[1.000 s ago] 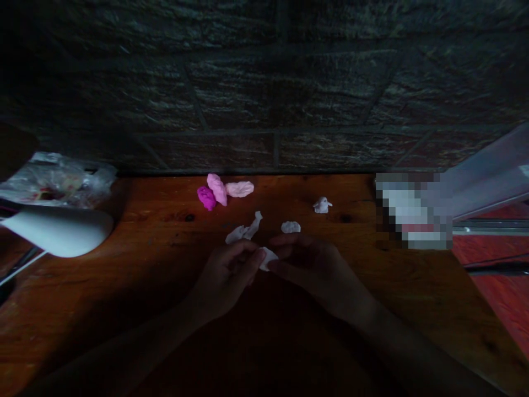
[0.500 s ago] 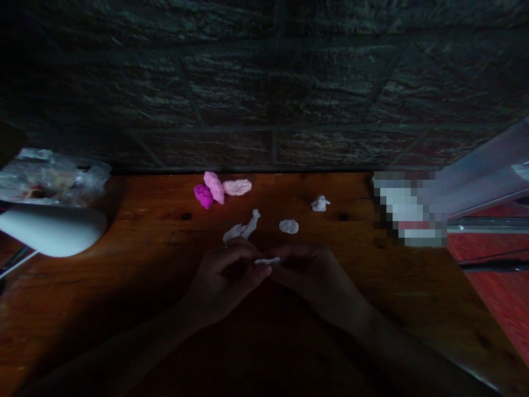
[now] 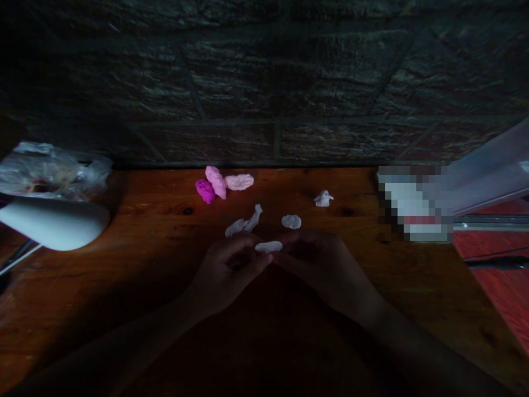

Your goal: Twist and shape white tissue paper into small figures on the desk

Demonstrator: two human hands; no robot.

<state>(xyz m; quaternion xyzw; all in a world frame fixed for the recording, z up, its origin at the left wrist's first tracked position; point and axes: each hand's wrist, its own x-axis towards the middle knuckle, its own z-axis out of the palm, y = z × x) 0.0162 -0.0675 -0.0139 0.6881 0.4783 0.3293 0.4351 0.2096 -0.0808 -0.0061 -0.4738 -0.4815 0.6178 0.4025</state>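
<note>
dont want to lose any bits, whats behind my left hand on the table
Just beyond the left hand a ragged white strip lies on the table, its near edge seemingly partly covered. Anything directly beneath the hand is hidden.

A: Where does your one view look from?

B: From your own head, above the bench (image 3: 397,292), facing forward and down, so your forearms enter from the bottom corners.

A: How near does it put you?

B: Close enough that your left hand (image 3: 223,270) and right hand (image 3: 326,267) meet near the middle, just below centre. You look across the bench to its far edge, with the stone wall (image 3: 239,82) filling the top and red floor (image 3: 491,275) showing at your right.
</note>
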